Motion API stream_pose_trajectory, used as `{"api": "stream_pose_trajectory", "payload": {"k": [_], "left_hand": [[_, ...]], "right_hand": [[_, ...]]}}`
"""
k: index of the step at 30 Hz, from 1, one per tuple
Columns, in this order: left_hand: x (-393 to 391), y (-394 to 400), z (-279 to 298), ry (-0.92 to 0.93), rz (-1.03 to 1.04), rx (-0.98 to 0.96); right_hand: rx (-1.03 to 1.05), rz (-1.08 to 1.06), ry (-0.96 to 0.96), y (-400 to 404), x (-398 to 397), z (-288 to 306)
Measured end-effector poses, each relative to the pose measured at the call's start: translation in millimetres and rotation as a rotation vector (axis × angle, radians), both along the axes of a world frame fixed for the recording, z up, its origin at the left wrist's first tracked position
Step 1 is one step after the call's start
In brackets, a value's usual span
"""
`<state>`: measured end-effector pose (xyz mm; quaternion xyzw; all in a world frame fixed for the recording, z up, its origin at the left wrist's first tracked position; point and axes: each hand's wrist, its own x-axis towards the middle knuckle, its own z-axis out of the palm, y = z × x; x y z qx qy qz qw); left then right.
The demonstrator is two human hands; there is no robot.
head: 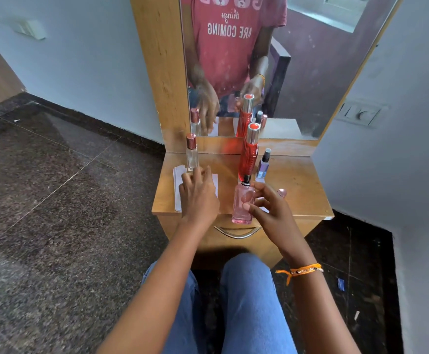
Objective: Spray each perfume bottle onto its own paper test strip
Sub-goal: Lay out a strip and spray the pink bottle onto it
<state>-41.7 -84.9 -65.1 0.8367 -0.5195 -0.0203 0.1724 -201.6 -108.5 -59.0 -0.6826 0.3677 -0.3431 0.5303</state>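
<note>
Two hands work at the table [297, 185]: right hand [272, 210] grips the pink perfume bottle [242, 206], left hand [199, 194] lies flat, fingers straight, on paper strips [177, 185].

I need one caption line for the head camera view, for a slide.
Right hand holds an uncapped pink perfume bottle while the left hand rests on paper strips.

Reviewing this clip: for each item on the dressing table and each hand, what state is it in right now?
pink bottle: uncapped, upright, gripped by the right hand
pink cap: off, lying on the table
clear bottle: capped, upright
red bottle: capped, upright
blue bottle: dark cap on, upright
paper strips: flat on the table, under the left hand
left hand: fingers straight, resting on the strips
drawer: closed
</note>
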Motion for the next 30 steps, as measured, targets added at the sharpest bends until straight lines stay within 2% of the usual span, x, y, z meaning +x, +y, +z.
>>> {"api": "stream_pose_trajectory", "payload": {"k": [4, 8, 10, 14, 23, 27, 30], "left_hand": [[-9, 1, -11, 0.003, 0.01, -0.001], [-8, 0, -8, 0.095, 0.018, -0.084], [-7, 1, -4, 0.196, -0.004, -0.163], [-6, 5, 6, 0.55, 0.016, -0.271], [-6, 17, 21, 1.017, 0.026, -0.319], [-12, 22, 28, 1.174, 0.073, -0.347], [-16, 27, 31, 1.214, 0.044, -0.325]], "right_hand": [[0.135, 0.069, -0.118, -1, -2, -2], [0.366, 0.137, -0.373, 1, -2, -1], [0.448, 0.152, -0.472, 2, -1, 1], [0.475, 0.204, -0.552, 5, 2, 6], [0.35, 0.126, -0.487, 14, 4, 9], [0.098, -0.044, -0.288, 11, 4, 15], [-0.048, -0.075, -0.163, 6, 5, 19]]}}
